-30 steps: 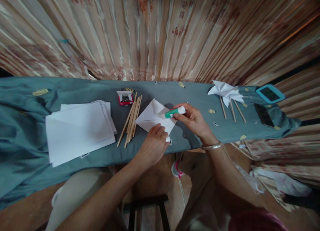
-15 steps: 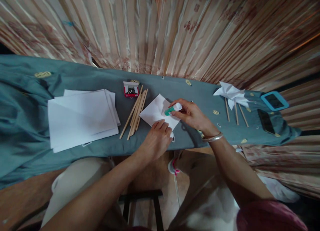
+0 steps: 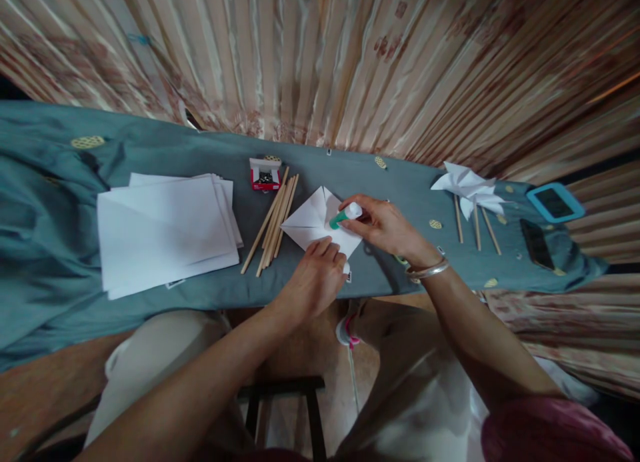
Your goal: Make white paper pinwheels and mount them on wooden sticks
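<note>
evidently the work is partway along: a creased white paper square (image 3: 307, 215) lies flat near the middle of the counter (image 3: 150, 142), toward its near edge, with one corner pointing to the far edge. fold lines run across it, so the folding looks at least begun; no wooden stick is attached to it. the right hand (image 3: 383, 229) tilts a green-and-white glue stick (image 3: 346, 215) over it, fingers pinching the tube, green end down; whether that end touches the paper i cannot tell. the left hand (image 3: 320, 279) rests on the square's near side, fingers bent and close together; a small white piece (image 3: 347, 268) shows beside it, but i cannot tell if they grip it.

toward the far right corner, white paper pinwheels (image 3: 470, 187) with sticks beneath them look finished. loose wooden sticks (image 3: 273, 225) and, nearer the left end, a stack of white sheets (image 3: 167, 232) seem to be unused stock. a red box (image 3: 265, 175) of small dark pieces stands open toward the far edge.

a grey-green cloth drapes the counter, rumpled at the left end. at the right end lie a blue-framed device (image 3: 556, 202) and a dark phone (image 3: 537, 243). a pleated curtain (image 3: 300, 62) hangs behind the far edge.
</note>
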`<state>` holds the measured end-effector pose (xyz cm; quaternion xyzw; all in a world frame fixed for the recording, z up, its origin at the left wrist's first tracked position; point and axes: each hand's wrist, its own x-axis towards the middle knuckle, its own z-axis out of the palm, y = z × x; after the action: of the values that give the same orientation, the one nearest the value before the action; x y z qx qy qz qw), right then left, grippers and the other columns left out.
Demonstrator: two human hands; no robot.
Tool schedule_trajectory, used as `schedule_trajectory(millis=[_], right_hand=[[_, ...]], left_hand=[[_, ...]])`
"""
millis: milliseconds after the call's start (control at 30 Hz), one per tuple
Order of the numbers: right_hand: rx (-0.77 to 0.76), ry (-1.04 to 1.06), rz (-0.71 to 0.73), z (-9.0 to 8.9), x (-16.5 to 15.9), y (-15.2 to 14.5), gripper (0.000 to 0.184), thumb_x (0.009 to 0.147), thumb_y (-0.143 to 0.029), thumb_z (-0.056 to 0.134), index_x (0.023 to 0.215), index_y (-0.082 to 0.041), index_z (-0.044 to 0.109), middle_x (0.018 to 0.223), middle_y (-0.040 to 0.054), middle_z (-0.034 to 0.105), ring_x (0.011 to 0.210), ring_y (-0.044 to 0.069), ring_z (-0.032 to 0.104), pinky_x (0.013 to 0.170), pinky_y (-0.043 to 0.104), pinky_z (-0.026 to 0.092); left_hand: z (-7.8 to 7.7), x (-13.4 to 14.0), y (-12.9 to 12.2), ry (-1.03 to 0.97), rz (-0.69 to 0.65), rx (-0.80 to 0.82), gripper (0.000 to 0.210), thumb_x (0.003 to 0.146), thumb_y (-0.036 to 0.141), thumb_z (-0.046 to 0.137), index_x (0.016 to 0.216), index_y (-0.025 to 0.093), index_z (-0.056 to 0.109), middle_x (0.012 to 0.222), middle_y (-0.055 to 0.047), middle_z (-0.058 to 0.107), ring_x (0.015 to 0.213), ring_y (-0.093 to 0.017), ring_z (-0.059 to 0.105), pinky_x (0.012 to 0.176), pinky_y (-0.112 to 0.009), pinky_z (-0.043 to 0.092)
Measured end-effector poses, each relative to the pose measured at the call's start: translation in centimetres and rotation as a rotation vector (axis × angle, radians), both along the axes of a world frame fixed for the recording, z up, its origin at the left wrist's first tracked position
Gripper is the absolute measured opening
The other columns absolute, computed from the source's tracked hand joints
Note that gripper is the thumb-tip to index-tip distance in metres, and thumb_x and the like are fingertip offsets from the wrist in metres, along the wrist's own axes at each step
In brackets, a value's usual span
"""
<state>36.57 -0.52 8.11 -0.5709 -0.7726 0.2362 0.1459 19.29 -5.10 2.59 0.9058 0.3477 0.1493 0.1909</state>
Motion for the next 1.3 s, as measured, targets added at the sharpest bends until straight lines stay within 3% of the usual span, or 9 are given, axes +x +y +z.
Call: schedule_trajectory(millis=[300, 500, 800, 1300], right_hand=[[0.124, -0.115, 0.104, 2.0, -0.3, -0.4, 0.036, 0.084, -0.02, 0.06, 0.12, -0.017, 0.06, 0.09, 0.0047, 0.072, 0.07, 0.016, 0.063, 0.069, 0.026, 0.046], [0.194, -0.179, 0.211, 2.4, -0.3, -0.4, 0.035, 0.087, -0.014, 0.054, 0.12, -0.017, 0.063, 0.115, 0.0089, 0.07, 0.088, 0.019, 0.068, 0.081, 0.028, 0.049], [0.187, -0.228, 0.192, 2.0, 0.1, -0.2, 0.033, 0.089, -0.018, 0.055, 0.121, -0.016, 0.066, 0.116, 0.0099, 0.072, 0.099, 0.023, 0.07, 0.086, 0.03, 0.049], [0.189, -0.288, 0.214, 2.1, -0.6, 0.2, 0.026, 0.088, -0.018, 0.059, 0.112, -0.017, 0.069, 0.099, 0.0083, 0.075, 0.088, 0.022, 0.069, 0.074, 0.027, 0.046]], left_hand=[[0.2, -0.1, 0.0, -0.007, 0.004, -0.015, 0.02, 0.087, 0.022, 0.062, 0.102, 0.009, 0.062, 0.118, -0.018, 0.065, 0.126, -0.03, 0.051, 0.107, -0.046, 0.04], [0.1, -0.1, 0.0, -0.024, 0.004, -0.012, 0.018, 0.087, 0.022, 0.062, 0.1, 0.01, 0.062, 0.117, -0.018, 0.065, 0.125, -0.03, 0.052, 0.105, -0.046, 0.042], [0.1, -0.1, 0.0, 0.001, -0.004, 0.012, 0.019, 0.088, 0.023, 0.06, 0.101, 0.009, 0.062, 0.116, -0.017, 0.065, 0.125, -0.03, 0.052, 0.106, -0.044, 0.04], [0.1, -0.1, -0.1, -0.006, 0.005, -0.012, 0.02, 0.087, 0.022, 0.062, 0.102, 0.009, 0.063, 0.118, -0.018, 0.065, 0.126, -0.031, 0.052, 0.106, -0.046, 0.041]])
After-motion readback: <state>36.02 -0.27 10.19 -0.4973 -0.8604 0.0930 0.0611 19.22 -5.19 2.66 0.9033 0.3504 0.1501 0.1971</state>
